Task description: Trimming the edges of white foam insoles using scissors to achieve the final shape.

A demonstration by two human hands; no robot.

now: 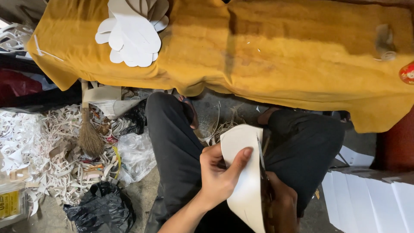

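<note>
White paper scraps (39, 146) and a small broom (88, 133) litter the floor at left, white cut-outs (131, 32) lie on the mustard cloth (267, 56) above, while bottom centre the left hand (220, 174) pinches a white sheet (246, 177) and the right hand (282, 205) grips scissors (264, 181) cutting it.

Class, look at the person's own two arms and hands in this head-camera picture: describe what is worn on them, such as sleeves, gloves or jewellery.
Both hands are bare: no gloves, and no rings or watch that I can make out. The left hand leads to a bare forearm with no sleeve in view. The right hand lies in shadow, so its wrist is hard to read. Dark trousers cover the legs.
</note>
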